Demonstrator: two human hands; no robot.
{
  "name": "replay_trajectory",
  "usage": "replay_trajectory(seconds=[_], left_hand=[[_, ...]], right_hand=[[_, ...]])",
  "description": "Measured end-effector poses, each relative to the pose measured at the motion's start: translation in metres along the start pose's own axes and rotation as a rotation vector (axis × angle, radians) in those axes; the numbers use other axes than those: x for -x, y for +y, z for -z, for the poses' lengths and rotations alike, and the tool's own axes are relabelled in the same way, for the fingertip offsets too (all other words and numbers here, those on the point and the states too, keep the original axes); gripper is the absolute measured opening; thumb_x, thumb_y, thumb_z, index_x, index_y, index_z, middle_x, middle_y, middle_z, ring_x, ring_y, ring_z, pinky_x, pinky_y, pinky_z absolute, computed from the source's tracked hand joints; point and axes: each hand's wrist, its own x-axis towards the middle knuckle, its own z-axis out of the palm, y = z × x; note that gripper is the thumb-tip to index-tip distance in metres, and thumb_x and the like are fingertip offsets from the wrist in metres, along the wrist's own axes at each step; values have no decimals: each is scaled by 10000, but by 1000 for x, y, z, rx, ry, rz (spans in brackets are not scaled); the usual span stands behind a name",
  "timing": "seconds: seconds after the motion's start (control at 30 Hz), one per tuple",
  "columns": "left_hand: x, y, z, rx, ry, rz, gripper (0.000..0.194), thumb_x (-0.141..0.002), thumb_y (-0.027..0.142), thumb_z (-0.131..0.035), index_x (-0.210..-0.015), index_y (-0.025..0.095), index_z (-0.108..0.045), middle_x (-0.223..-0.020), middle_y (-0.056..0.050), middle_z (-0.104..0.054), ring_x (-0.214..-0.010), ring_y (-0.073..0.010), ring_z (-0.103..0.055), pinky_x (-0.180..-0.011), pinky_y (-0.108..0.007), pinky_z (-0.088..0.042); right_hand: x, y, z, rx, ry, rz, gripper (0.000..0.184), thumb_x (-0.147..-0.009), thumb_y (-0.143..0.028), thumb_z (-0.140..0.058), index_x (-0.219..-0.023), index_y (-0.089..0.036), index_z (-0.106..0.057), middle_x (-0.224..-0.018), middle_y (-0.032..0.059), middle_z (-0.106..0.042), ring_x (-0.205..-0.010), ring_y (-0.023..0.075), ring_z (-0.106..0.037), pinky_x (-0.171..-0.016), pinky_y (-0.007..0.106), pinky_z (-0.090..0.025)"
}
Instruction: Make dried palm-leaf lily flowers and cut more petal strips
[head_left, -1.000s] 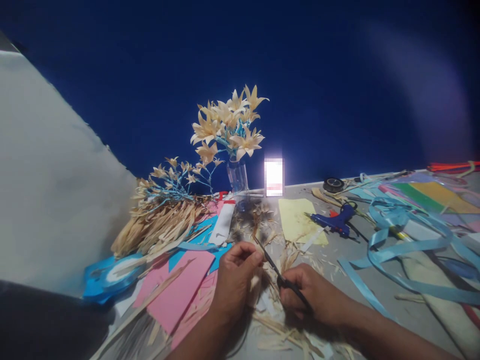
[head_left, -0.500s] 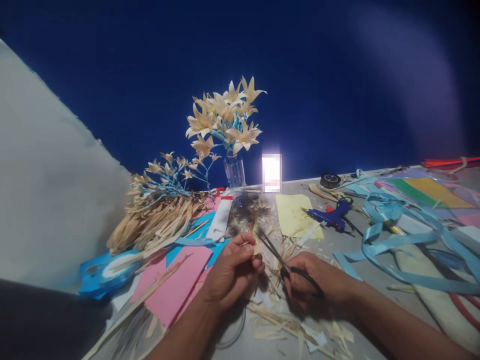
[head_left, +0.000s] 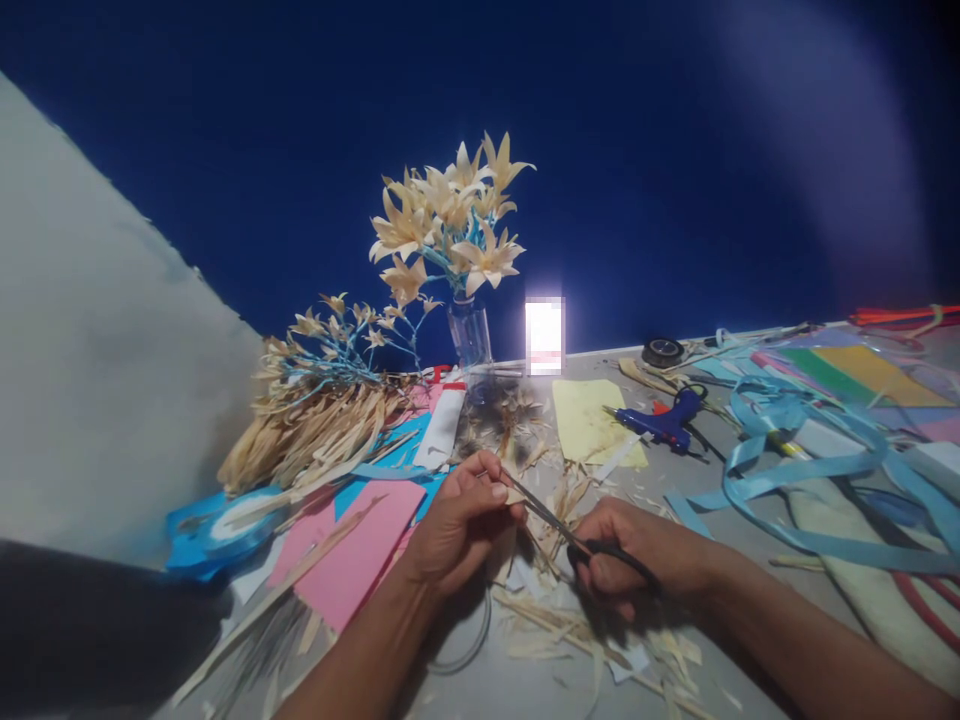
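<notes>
Between its thumb and fingers my left hand point(head_left: 469, 520) pinches a small pale piece of dried husk point(head_left: 514, 496), much of it covered by the fingers. My right hand point(head_left: 630, 560) grips a pair of scissors point(head_left: 551, 517) by the dark handles. The blades point up and left and reach the husk piece at my left fingertips; they look nearly closed. Under both hands the grey table point(head_left: 517, 690) is strewn with husk scraps point(head_left: 551, 625) and bits of white paper.
Cream husk flowers point(head_left: 450, 215) stand in a clear vase point(head_left: 470, 335) at the back. A husk bundle point(head_left: 315, 430) and pink sheets point(head_left: 360, 550) lie left. To the right are a blue glue gun point(head_left: 664, 420), yellow paper point(head_left: 592, 415) and light blue ribbon point(head_left: 810, 470).
The scissor blades have come together and now lie at the husk piece in my left fingers. My right hand has tilted slightly, and the whole view has shifted a little.
</notes>
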Motion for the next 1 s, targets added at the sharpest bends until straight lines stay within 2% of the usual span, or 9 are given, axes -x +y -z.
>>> replay_trajectory(seconds=[0.23,0.5,0.77,1.0], left_hand=[[0,0,3,-15,-9,-4,323,-617,132,-824,-792,170,-555,-715,20,-631,-584,-103,-636,-603,-198,-508],[0,0,1,-12,12,1,319,-591,124,-835,-771,167,-576,-703,29,-609,-574,-85,-609,-598,-191,-522],[0,3,4,-42,18,-31,291,-638,168,-846,-788,163,-596,-746,23,-602,-607,-87,-601,-624,-215,-553],[-2,6,7,-93,63,-96,320,-628,179,-873,-803,166,-606,-734,23,-597,-602,-79,-559,-609,-232,-587]], right_hand=[[-1,6,2,19,-2,4,625,-747,-709,-683,-576,-116,-586,-490,-5,-557,-394,47,-411,-372,155,-254],[0,5,2,24,-7,-54,578,-754,-666,-698,-573,-128,-588,-490,-8,-565,-381,57,-421,-371,166,-283],[1,0,2,76,46,-70,465,-762,-507,-732,-536,-130,-576,-466,-23,-536,-383,47,-387,-360,160,-242],[1,-2,0,104,79,-59,487,-753,-539,-727,-529,-141,-559,-454,-29,-518,-376,46,-388,-356,161,-247]])
